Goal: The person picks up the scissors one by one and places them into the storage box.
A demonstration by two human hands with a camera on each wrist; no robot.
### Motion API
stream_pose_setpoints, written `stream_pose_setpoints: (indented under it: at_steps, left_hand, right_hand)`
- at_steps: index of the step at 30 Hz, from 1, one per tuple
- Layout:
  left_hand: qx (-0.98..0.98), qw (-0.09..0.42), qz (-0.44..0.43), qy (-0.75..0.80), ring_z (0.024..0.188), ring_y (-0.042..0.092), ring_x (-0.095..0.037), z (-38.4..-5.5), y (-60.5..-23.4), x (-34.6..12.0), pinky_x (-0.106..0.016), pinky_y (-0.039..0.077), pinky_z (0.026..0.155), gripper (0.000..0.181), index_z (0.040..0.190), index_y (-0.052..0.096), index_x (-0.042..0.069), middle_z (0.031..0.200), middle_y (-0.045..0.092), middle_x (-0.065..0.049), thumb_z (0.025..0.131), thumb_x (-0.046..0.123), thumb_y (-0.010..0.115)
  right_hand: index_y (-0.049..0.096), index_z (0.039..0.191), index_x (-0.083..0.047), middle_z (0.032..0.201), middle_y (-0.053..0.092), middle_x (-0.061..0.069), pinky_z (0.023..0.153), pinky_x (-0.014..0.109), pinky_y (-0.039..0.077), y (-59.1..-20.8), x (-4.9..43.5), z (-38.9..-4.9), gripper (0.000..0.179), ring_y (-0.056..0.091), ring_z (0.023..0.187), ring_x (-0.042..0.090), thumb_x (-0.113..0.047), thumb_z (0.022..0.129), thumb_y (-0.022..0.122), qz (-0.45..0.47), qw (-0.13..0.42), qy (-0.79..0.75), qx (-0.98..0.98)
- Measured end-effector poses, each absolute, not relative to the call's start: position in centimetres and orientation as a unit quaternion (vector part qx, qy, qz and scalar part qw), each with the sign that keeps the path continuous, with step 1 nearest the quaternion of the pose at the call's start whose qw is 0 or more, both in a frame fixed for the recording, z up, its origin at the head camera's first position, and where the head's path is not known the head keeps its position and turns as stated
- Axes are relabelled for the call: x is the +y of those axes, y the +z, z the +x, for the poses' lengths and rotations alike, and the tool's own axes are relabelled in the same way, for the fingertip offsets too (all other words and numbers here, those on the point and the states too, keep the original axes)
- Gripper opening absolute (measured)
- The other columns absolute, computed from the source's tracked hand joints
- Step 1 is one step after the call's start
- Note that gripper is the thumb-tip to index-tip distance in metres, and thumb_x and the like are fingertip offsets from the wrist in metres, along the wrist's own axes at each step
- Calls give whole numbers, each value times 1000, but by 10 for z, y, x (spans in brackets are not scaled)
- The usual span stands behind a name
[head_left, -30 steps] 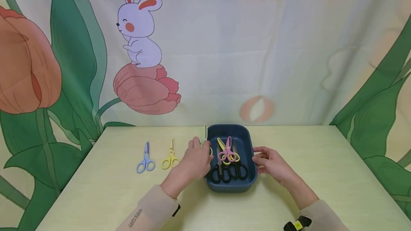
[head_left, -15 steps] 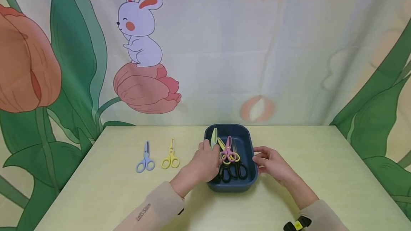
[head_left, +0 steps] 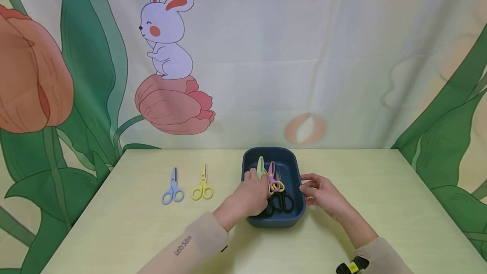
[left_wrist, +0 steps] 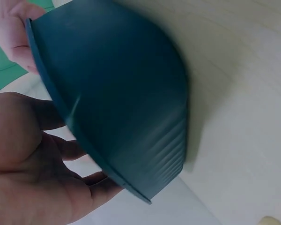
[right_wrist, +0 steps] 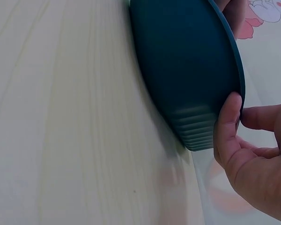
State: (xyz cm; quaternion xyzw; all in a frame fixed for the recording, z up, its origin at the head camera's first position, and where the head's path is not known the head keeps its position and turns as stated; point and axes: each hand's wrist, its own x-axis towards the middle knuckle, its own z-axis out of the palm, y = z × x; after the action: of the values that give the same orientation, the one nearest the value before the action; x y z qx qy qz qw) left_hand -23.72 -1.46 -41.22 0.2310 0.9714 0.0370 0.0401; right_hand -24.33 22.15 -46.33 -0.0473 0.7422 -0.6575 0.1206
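Note:
A dark blue plastic bin (head_left: 274, 222) stands on the table. Reaching over its left rim, my left hand (head_left: 249, 193) holds green scissors (head_left: 260, 166) inside it, blades pointing away; their handles are hidden under the fingers. Beside them lie pink scissors (head_left: 272, 171), overlapping yellow-handled scissors (head_left: 280, 187) and black-handled scissors (head_left: 288, 202). At the bin's right side, my right hand (head_left: 323, 193) pinches the rim; the right wrist view shows a finger on the outer wall (right_wrist: 187, 61) and the thumb by the edge. In the left wrist view, the left fingers (left_wrist: 103, 185) reach behind the rim.
On the table (head_left: 125, 231), left of the bin, blue scissors (head_left: 173, 187) and yellow scissors (head_left: 203, 185) lie side by side. A printed curtain (head_left: 247, 54) with a rabbit and tulips hangs behind the table's back edge.
My left hand has carried the green scissors rightward from the bin's left rim to inside it and lowered them among the others. The right hand stays at the rim.

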Motion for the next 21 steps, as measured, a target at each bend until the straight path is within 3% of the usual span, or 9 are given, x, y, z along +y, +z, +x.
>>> stream_pose_setpoints:
  at_steps: [10, 16, 21]
  left_hand:
    - [971, 96, 214, 44, 118, 44, -37, -240, -418, -8, -41, 50, 98, 54, 147, 48, -4, 132, 45, -30, 105, 29, 58]
    - [971, 106, 210, 32, 116, 43, -34, -240, -418, -4, -37, 52, 91, 58, 152, 45, 0, 131, 45, -26, 105, 32, 59]
    - [971, 113, 211, 23, 124, 44, -35, -241, -417, 0, -38, 52, 96, 65, 158, 36, 3, 141, 43, -28, 106, 35, 58]
  right_hand:
    - [41, 143, 14, 106, 58, 19, 65, 30, 57, -464, 221, -243, 44, 60, 79, 21, -1, 104, 54, -48, 118, -658, 742]
    - [41, 143, 13, 106, 58, 20, 65, 30, 57, -464, 221, -243, 44, 61, 80, 21, 0, 104, 54, -47, 119, -656, 744]
    - [42, 143, 13, 107, 58, 20, 65, 30, 57, -462, 220, -243, 43, 61, 80, 21, -1, 104, 54, -46, 115, -653, 747]
